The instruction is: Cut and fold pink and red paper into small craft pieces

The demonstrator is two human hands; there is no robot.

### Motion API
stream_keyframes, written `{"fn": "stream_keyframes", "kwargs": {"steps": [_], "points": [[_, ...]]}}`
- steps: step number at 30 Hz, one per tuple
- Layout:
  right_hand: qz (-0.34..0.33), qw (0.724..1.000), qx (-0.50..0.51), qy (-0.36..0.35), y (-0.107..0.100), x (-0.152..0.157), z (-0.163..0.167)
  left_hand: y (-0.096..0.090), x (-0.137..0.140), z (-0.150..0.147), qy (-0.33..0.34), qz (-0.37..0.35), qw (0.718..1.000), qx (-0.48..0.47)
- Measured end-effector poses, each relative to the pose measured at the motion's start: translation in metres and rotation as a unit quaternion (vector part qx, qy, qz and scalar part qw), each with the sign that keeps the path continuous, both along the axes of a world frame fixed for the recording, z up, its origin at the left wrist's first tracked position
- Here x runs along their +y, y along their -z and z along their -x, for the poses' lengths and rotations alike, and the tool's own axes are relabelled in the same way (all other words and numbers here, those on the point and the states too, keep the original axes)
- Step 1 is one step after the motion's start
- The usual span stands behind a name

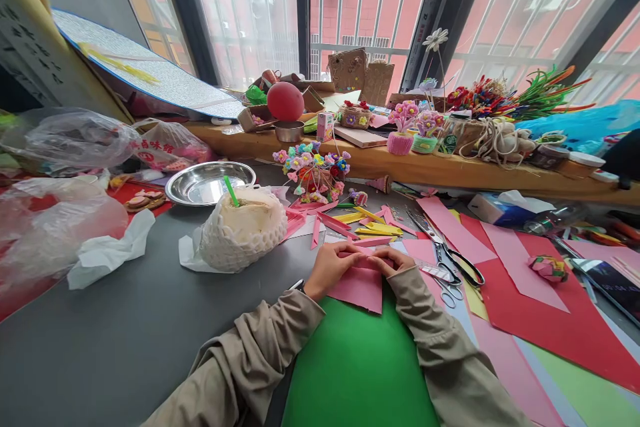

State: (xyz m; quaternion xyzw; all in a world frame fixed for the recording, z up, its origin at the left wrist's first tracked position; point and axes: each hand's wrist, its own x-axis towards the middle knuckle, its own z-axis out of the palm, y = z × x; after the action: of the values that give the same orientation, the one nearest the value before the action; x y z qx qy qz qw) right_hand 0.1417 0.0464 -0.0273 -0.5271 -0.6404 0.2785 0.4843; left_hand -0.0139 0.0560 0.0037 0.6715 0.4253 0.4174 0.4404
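Left hand (333,270) and right hand (395,260) nearly meet, thumbs and fingers pinching the upper part of a pink paper sheet (357,293) that overlaps a green surface (360,373). Beyond: brown basket (317,180) holding multicoloured flowers (307,160); left of it, foam-netted coconut (253,218), green straw (231,191) in its top. On the wooden sill (225,140), a red balloon (285,102) rests on a small metal bowl (289,131).

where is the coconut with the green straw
In the head view, the coconut sits on the grey table, left of the person's left hand and just nearer than the round metal tray.
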Motion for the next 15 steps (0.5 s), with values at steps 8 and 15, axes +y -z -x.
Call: {"fn": "stream_keyframes", "kwargs": {"steps": [8, 15], "points": [[-0.014, 1.000, -0.003, 0.015, 0.0044, 0.0010, 0.0030, 0.0011, -0.0002, 0.0000, 0.016, -0.029, 0.999, 0.020], [0.004, 1.000, 0.014, 0.011, 0.0010, -0.0001, 0.0021, 0.0009, 0.0002, -0.0003, -0.027, -0.032, 0.998, 0.049]]}}
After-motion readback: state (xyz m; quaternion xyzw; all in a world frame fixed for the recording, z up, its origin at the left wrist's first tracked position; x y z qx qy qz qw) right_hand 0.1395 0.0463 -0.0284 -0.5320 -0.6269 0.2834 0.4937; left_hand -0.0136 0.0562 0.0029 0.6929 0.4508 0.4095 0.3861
